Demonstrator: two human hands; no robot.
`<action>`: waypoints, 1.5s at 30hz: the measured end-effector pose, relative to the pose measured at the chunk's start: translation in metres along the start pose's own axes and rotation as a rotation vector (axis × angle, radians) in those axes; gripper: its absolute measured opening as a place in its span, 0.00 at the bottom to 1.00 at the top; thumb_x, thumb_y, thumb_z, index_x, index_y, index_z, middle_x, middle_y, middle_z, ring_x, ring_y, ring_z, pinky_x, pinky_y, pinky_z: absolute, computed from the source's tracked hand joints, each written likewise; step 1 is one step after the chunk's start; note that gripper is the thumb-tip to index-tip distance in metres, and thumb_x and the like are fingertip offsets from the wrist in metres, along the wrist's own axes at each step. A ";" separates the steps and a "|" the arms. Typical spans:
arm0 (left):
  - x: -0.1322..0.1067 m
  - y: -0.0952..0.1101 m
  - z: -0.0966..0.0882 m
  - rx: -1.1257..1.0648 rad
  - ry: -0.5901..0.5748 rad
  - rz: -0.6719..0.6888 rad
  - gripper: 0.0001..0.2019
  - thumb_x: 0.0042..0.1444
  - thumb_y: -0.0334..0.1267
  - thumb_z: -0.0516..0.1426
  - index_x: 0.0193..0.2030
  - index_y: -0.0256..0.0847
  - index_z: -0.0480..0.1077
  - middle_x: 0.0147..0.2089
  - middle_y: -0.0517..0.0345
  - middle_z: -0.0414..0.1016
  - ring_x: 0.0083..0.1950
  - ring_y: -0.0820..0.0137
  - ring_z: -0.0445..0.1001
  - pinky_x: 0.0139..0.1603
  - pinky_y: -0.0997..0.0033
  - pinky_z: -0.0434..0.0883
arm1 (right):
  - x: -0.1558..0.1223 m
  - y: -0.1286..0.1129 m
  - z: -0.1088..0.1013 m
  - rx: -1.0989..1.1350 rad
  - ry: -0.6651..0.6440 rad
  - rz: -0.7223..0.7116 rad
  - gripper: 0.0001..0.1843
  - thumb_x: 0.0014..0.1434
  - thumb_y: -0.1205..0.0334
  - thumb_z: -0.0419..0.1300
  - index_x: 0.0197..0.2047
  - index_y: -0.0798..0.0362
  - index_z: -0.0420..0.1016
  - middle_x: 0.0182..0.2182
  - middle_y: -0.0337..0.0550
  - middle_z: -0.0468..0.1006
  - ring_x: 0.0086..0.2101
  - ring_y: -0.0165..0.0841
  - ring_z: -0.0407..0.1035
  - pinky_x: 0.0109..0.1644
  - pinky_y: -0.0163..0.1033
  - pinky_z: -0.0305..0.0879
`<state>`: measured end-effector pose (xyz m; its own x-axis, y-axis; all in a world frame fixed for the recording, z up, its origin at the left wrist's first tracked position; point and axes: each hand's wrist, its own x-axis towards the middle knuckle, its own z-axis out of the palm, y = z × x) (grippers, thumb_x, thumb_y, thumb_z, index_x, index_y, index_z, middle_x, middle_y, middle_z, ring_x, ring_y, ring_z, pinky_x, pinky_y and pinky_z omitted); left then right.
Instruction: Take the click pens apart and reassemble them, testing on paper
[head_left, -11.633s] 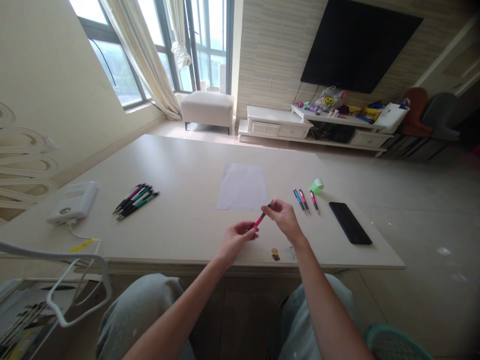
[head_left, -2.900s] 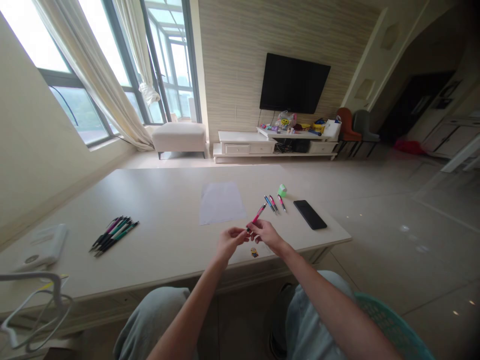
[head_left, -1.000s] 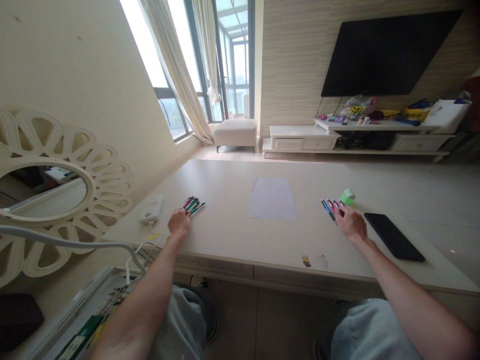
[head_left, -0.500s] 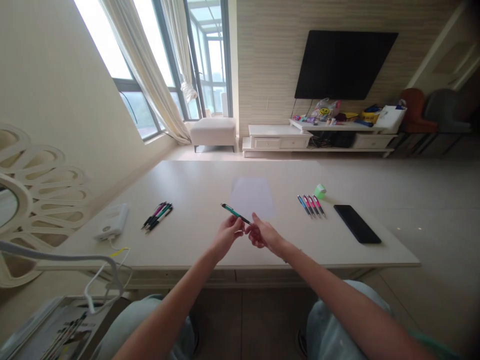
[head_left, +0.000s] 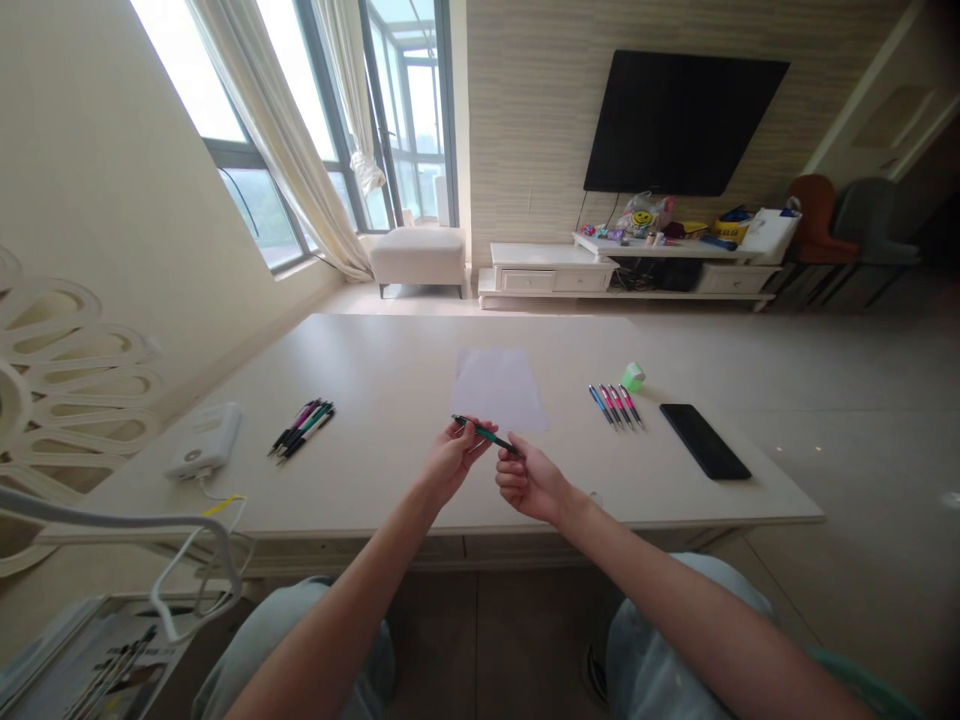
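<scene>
I am holding a green pen (head_left: 484,434) in both hands just below the middle of the frame, over the near part of the table (head_left: 375,350). My left hand (head_left: 448,462) is pinching the pen near its left end, with a short dark tip sticking out past my fingers. My right hand (head_left: 529,484) is closing its fingertips on the other end. The pen is sloping slightly down to the right.

A white sheet of paper (head_left: 499,388) is lying just above my hands. A bundle of pens (head_left: 302,428) is lying at centre left, beside a white power bank (head_left: 202,440). At centre right a row of pens (head_left: 615,405) is lying near a green tape roll (head_left: 632,376) and a black phone (head_left: 704,454).
</scene>
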<state>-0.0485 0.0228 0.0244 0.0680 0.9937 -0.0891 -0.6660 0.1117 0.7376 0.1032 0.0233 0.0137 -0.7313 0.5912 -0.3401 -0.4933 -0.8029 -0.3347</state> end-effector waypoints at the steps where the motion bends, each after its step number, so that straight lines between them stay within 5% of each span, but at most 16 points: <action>1: 0.000 -0.002 0.001 0.006 0.016 -0.007 0.09 0.49 0.31 0.63 0.32 0.36 0.66 0.35 0.54 0.73 0.42 0.69 0.75 0.48 0.66 0.72 | 0.000 0.002 0.001 0.032 0.013 -0.010 0.18 0.64 0.54 0.47 0.25 0.54 0.60 0.11 0.27 0.50 0.13 0.21 0.42 0.16 0.27 0.37; 8: 0.006 -0.011 0.006 -0.047 0.138 0.011 0.05 0.51 0.28 0.61 0.30 0.35 0.67 0.33 0.55 0.73 0.38 0.70 0.76 0.49 0.64 0.73 | 0.005 0.010 0.010 -0.159 0.098 -0.274 0.17 0.59 0.56 0.55 0.23 0.53 0.56 0.11 0.24 0.46 0.13 0.20 0.36 0.15 0.29 0.33; 13: 0.010 -0.011 0.009 -0.098 0.232 -0.061 0.05 0.55 0.25 0.57 0.29 0.35 0.67 0.32 0.57 0.73 0.37 0.73 0.75 0.47 0.67 0.74 | 0.002 0.012 0.011 -0.640 0.237 -0.562 0.21 0.55 0.46 0.57 0.22 0.52 0.58 0.11 0.27 0.49 0.14 0.22 0.40 0.18 0.32 0.37; 17: 0.012 -0.007 0.008 -0.109 0.306 -0.144 0.07 0.58 0.25 0.53 0.29 0.35 0.66 0.32 0.56 0.73 0.36 0.73 0.76 0.43 0.70 0.75 | -0.006 -0.002 0.006 -1.199 0.282 -0.803 0.19 0.50 0.45 0.62 0.24 0.52 0.68 0.20 0.38 0.67 0.22 0.27 0.56 0.24 0.33 0.48; 20: 0.012 -0.005 0.005 -0.093 0.295 -0.125 0.08 0.59 0.25 0.52 0.29 0.34 0.66 0.32 0.55 0.73 0.36 0.73 0.76 0.44 0.69 0.74 | -0.008 -0.010 0.003 -1.209 0.210 -0.644 0.21 0.52 0.41 0.59 0.28 0.53 0.71 0.19 0.38 0.68 0.22 0.27 0.58 0.24 0.32 0.49; 23: 0.012 -0.006 0.003 -0.075 0.274 -0.087 0.06 0.58 0.25 0.53 0.30 0.34 0.67 0.32 0.55 0.73 0.37 0.72 0.76 0.46 0.69 0.74 | -0.006 -0.006 0.001 -0.806 0.128 -0.312 0.27 0.57 0.38 0.49 0.31 0.56 0.70 0.14 0.33 0.61 0.16 0.24 0.52 0.20 0.31 0.44; 25: 0.012 -0.008 0.003 -0.061 0.248 -0.081 0.05 0.57 0.25 0.55 0.30 0.34 0.67 0.32 0.53 0.73 0.37 0.71 0.76 0.45 0.68 0.74 | -0.004 -0.001 0.001 -0.580 0.067 -0.204 0.23 0.58 0.42 0.51 0.32 0.56 0.68 0.13 0.28 0.55 0.14 0.22 0.45 0.19 0.31 0.40; 29: 0.011 -0.009 0.004 -0.037 0.202 -0.060 0.04 0.55 0.25 0.56 0.30 0.34 0.67 0.33 0.53 0.73 0.36 0.70 0.76 0.44 0.66 0.75 | -0.004 0.007 -0.001 -0.619 0.084 -0.348 0.17 0.57 0.48 0.55 0.28 0.53 0.64 0.12 0.25 0.45 0.15 0.22 0.37 0.19 0.32 0.37; 35: 0.012 -0.002 0.005 -0.074 0.224 -0.067 0.06 0.56 0.23 0.54 0.30 0.34 0.67 0.33 0.54 0.72 0.37 0.72 0.75 0.48 0.65 0.74 | -0.010 -0.004 0.001 -1.374 0.310 -0.831 0.13 0.53 0.49 0.60 0.30 0.50 0.70 0.23 0.41 0.68 0.24 0.30 0.58 0.26 0.34 0.47; 37: 0.012 -0.001 0.004 -0.065 0.226 -0.047 0.06 0.57 0.24 0.54 0.29 0.34 0.66 0.33 0.54 0.72 0.37 0.72 0.75 0.48 0.66 0.74 | -0.009 -0.006 0.003 -1.335 0.316 -0.756 0.15 0.54 0.47 0.58 0.31 0.51 0.71 0.21 0.40 0.67 0.23 0.29 0.58 0.25 0.34 0.48; 42: 0.008 -0.005 0.004 -0.017 0.187 -0.035 0.04 0.55 0.25 0.56 0.31 0.34 0.66 0.33 0.54 0.72 0.36 0.71 0.76 0.46 0.66 0.74 | -0.002 0.003 0.003 -0.696 0.073 -0.240 0.21 0.59 0.45 0.50 0.31 0.55 0.67 0.13 0.27 0.50 0.14 0.24 0.42 0.19 0.32 0.39; 45: 0.006 -0.006 0.006 -0.025 0.201 -0.032 0.04 0.55 0.25 0.57 0.31 0.35 0.66 0.33 0.55 0.72 0.36 0.71 0.75 0.46 0.64 0.74 | 0.000 0.007 0.003 -0.628 0.059 -0.350 0.16 0.58 0.49 0.54 0.29 0.53 0.64 0.13 0.25 0.44 0.15 0.23 0.36 0.18 0.32 0.37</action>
<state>-0.0394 0.0286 0.0231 -0.0585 0.9677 -0.2453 -0.6842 0.1400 0.7158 0.0984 0.0175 0.0137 -0.5446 0.8230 -0.1614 -0.3170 -0.3802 -0.8689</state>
